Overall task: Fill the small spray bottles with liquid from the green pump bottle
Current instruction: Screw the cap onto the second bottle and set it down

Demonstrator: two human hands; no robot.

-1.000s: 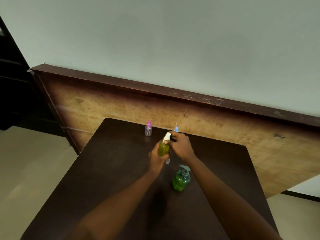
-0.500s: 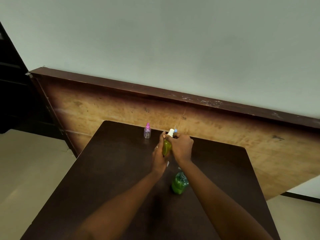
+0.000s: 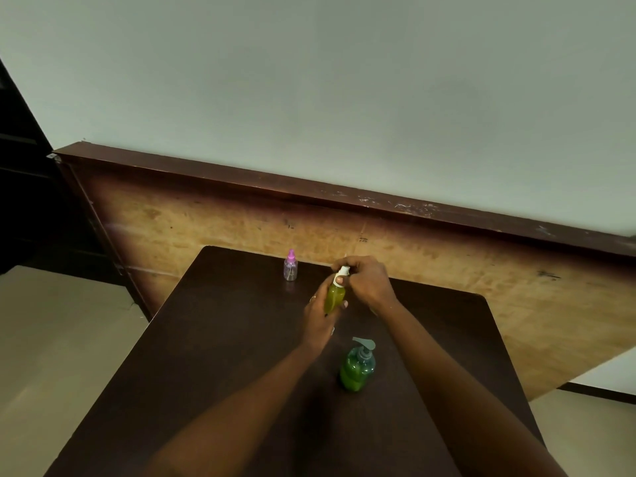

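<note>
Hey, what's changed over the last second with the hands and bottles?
The right hand has closed further over the white spray top of the small yellow-green bottle, now hiding the blue-topped bottle behind it. The left hand still grips that bottle's body. The pink-capped bottle and green pump bottle stand where they were.

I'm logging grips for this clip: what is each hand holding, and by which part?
Both hold one small spray bottle: the left hand grips its green-filled body, and the right hand pinches its white spray top.
</note>
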